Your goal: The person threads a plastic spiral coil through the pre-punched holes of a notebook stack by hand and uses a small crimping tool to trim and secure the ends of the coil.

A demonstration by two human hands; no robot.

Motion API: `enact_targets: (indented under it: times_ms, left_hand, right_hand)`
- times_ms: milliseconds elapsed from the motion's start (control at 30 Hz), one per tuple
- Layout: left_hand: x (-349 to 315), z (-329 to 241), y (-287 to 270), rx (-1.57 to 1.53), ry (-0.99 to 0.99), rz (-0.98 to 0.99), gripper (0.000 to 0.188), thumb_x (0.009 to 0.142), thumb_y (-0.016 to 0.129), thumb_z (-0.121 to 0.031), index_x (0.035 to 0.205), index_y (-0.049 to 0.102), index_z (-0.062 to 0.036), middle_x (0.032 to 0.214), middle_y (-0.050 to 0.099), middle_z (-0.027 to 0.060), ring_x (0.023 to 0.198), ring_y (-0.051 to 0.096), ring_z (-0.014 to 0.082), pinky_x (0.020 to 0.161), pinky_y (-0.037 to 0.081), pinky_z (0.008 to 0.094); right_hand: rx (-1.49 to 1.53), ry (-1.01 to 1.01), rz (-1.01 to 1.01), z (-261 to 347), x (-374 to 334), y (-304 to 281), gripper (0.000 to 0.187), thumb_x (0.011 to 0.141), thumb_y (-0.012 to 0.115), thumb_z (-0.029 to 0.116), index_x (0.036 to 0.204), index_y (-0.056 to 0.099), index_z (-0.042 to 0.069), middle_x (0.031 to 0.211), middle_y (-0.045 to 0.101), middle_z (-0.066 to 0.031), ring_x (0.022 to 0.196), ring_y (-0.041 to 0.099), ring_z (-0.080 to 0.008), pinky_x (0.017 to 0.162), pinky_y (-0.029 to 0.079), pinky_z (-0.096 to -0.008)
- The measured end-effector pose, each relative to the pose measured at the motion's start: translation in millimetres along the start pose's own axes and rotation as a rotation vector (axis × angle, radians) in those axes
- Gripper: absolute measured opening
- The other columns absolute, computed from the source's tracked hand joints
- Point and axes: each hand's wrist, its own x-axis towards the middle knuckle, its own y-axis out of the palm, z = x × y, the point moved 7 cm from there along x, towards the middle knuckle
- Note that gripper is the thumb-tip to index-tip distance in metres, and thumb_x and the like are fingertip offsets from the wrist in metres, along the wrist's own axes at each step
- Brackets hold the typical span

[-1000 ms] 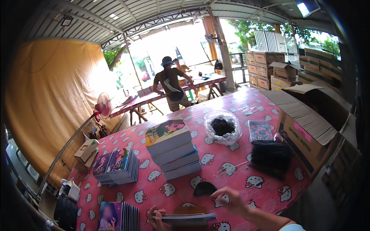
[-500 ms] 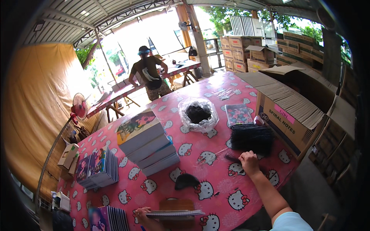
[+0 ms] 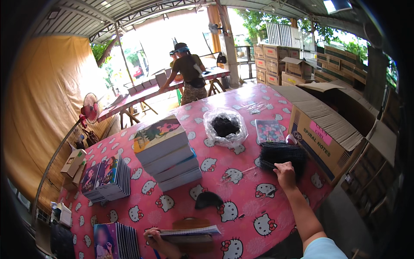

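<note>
My left hand (image 3: 160, 243) is closed on the left end of an unbound notebook (image 3: 192, 231), a thin block of white pages held edge-on over a brown wooden board (image 3: 194, 247). To the right, my right hand (image 3: 285, 176) pinches a black spiral binding coil at the near edge of a pile of such coils (image 3: 282, 155). The pinched coil is hard to tell from the rest of the pile. Between the hands lies a dark, curved black object (image 3: 208, 200), whose kind I cannot make out.
Tall stacked notebooks (image 3: 166, 151) stand mid-table, with bound notebooks (image 3: 108, 179) and another stack (image 3: 116, 241) at left. A plastic bag of black material (image 3: 225, 127) and a floral packet (image 3: 269, 131) lie beyond. An open carton (image 3: 323, 138) stands right. A person (image 3: 189, 75) works behind.
My right hand has gone from just short of the coil pile, with a coil sticking out, to the pile's near edge. My left hand still holds the notebook. The person behind has moved right.
</note>
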Motion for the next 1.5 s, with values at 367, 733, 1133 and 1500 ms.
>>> enact_targets:
  times_ms: [367, 733, 1133, 1500]
  left_hand:
    - [6, -60, 0, 0.236, 0.179, 0.123, 0.084, 0.086, 0.054, -0.050, 0.143, 0.020, 0.0011, 0.137, 0.041, 0.0179, 0.129, 0.038, 0.0266, 0.110, 0.016, 0.0464]
    - [-83, -55, 105, 1.025, 0.501, 0.914, 0.056, 0.076, 0.066, -0.049, 0.118, 0.057, -0.0134, 0.095, 0.056, 0.0022, 0.105, 0.051, 0.0192, 0.106, -0.006, 0.0625]
    - [-69, -69, 104, 0.689, 0.407, 0.912, 0.026, 0.075, 0.072, -0.027, 0.096, 0.065, -0.0133, 0.096, 0.063, 0.0037, 0.096, 0.058, 0.0199, 0.102, 0.025, 0.0452]
    - [-62, -74, 97, 0.564, 0.450, 0.856, 0.015, 0.074, 0.073, -0.013, 0.087, 0.065, -0.0145, 0.083, 0.065, -0.0002, 0.081, 0.062, 0.0178, 0.083, 0.038, 0.0352]
  right_hand:
    - [0.417, -0.053, -0.176, 91, 35, -133, 0.040, 0.089, 0.045, -0.001, 0.128, 0.050, 0.004, 0.091, 0.053, -0.0106, 0.085, 0.053, -0.0206, 0.076, 0.043, -0.0325]
    - [0.994, -0.223, 0.740, 215, -38, -75, 0.041, 0.088, 0.052, -0.002, 0.128, 0.050, 0.006, 0.092, 0.056, -0.0075, 0.074, 0.054, -0.0165, 0.066, 0.046, -0.0258]
    - [1.029, -0.191, 0.713, 240, -40, -54, 0.024, 0.077, 0.067, -0.002, 0.101, 0.066, 0.005, 0.091, 0.060, -0.0094, 0.077, 0.062, -0.0207, 0.065, 0.050, -0.0296]
    - [0.949, -0.424, 0.526, 249, -34, -63, 0.030, 0.064, 0.065, -0.010, 0.087, 0.066, 0.010, 0.083, 0.056, -0.0037, 0.080, 0.054, -0.0204, 0.069, 0.045, -0.0322]
